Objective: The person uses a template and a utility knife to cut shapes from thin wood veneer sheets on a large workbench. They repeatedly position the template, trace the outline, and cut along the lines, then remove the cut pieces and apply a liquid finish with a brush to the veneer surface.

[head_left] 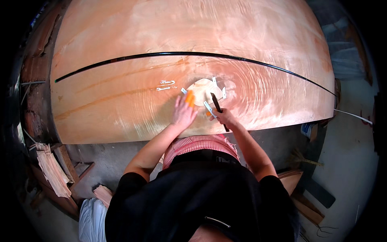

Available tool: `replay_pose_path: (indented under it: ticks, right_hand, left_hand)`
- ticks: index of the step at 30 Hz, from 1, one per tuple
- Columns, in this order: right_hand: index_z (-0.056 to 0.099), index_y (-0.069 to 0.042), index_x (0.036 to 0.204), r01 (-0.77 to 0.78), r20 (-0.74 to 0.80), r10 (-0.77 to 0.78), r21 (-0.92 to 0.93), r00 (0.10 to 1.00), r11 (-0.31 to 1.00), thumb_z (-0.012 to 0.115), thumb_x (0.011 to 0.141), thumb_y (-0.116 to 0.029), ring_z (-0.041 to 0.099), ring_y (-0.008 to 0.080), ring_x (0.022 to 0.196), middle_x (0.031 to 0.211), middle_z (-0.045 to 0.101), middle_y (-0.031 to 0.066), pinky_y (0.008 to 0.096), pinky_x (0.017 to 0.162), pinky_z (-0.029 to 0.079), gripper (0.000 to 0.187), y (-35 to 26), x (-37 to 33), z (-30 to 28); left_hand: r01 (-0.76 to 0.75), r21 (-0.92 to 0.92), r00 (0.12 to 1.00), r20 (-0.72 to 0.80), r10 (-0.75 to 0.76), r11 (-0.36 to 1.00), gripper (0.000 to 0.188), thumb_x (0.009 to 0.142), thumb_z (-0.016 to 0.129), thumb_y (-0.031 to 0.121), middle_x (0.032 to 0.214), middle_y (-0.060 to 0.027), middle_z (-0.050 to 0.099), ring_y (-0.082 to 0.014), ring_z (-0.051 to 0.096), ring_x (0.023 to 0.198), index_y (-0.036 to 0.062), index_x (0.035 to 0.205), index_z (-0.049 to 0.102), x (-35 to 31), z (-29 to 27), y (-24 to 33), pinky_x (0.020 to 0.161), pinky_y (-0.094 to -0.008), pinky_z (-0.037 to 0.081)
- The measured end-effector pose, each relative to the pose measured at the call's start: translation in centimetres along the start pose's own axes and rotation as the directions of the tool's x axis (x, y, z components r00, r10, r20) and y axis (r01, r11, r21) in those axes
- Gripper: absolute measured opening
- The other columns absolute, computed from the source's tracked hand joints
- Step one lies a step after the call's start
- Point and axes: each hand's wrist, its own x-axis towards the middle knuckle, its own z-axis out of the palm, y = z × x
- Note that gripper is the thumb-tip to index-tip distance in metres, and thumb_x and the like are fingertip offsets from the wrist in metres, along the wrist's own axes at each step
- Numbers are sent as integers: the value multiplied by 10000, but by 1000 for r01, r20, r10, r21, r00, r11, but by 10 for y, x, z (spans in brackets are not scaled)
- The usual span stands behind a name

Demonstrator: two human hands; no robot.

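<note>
A pale oval veneer patch (200, 92) sits in a large wood veneer sheet (133, 109). Short white strips, which look like tape, lie around its rim, one of them (224, 92) on the right side. My left hand (185, 113) rests at the patch's left edge, fingers stretched out and orange covers on some fingertips. In my right hand (226, 117) is a dark, narrow, flat-bladed tool (217, 104), its upper end over the patch. Another white strip (208, 107) runs from the patch's lower edge to my right fingertips; whether they grip it is unclear.
A long thin black rod (181, 53) crosses the sheet beyond the patch. Several small white strips (166, 85) lie to the patch's left. Veneer scraps (52, 169) hang at the lower left, and a broom-like brush (300, 157) lies at the right.
</note>
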Motion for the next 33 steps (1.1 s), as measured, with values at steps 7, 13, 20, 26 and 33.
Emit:
replay_pose_path:
  ticks: [7,13,20,26,33]
  right_hand:
    - [614,-3,739,239,-101,-269,-237,958,942,538,768,-225,445,108,485,531,534,13,261,444,345,237,39,14,6]
    - [583,-15,735,166,-15,-184,-363,983,917,523,759,-133,449,59,522,563,549,0,225,485,344,135,-13,8,-66]
    - [507,7,973,346,-121,-374,-204,920,916,511,793,-167,494,104,573,601,526,28,256,556,411,250,-57,34,-24]
    - [452,11,1019,404,-242,-439,-182,865,896,469,802,-150,563,174,605,629,576,80,281,581,435,271,-65,84,7]
    - [462,-34,1025,295,-354,-423,-362,834,884,514,770,-157,593,246,722,692,603,127,336,638,448,288,-59,99,10]
  left_hand:
    - [-185,90,956,248,158,979,729,640,587,483,1261,-78,340,-199,174,1244,53,1200,407,-4,22,28,1015,-457,123]
    - [-172,22,960,229,162,985,663,653,602,429,1264,-110,340,-222,236,1217,36,1160,434,0,13,28,1006,-453,146]
    - [-57,17,998,27,57,998,577,717,566,356,1265,-127,335,-235,251,1211,9,1155,424,29,2,1,987,-452,184]
    - [-40,10,999,10,40,999,531,707,586,310,1233,-132,374,-249,298,1183,1,1115,445,46,-14,0,981,-433,209]
    - [-137,51,989,54,134,989,529,675,621,304,1226,-131,376,-236,292,1187,28,1101,470,79,-22,-7,991,-448,186]
